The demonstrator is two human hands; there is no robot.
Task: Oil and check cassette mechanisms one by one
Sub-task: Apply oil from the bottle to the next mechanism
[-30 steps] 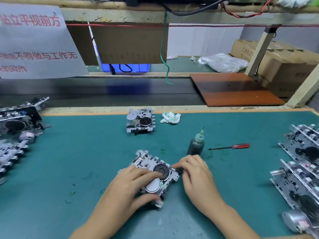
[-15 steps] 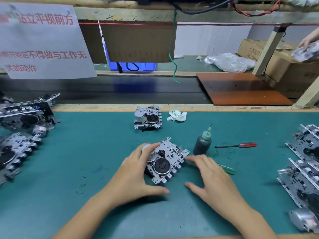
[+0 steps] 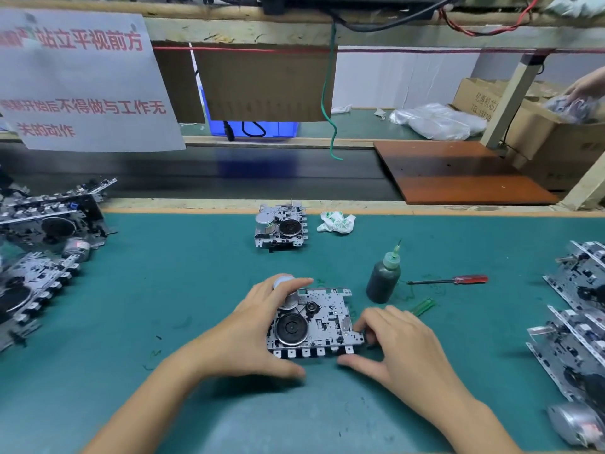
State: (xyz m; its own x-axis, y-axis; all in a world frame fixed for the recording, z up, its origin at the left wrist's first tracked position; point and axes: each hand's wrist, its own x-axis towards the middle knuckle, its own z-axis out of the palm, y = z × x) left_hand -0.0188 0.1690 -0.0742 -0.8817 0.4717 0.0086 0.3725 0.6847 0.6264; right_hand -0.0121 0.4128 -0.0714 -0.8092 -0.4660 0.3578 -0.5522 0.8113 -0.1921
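1. Holding cassette mechanism [image 3: 312,322] flat at counter's near-middle: left hand [image 3: 258,326] grips its motor side, right hand [image 3: 397,342] pinches its right edge.
2. Risk: oil bottle [image 3: 383,278] stands just behind the right hand; a careless reach could tip it.

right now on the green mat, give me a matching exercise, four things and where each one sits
Things:
1. red-handled screwdriver
2. dark oil bottle with green nozzle
3. crumpled white and green wrapper
4. metal cassette mechanism with black flywheel

Places:
A. between the two hands
B. far edge of the mat, right of the spare mechanism
C. lying flat, right of the bottle
D. upright, just beyond the right hand

Pairs: 1-C, 2-D, 3-B, 4-A
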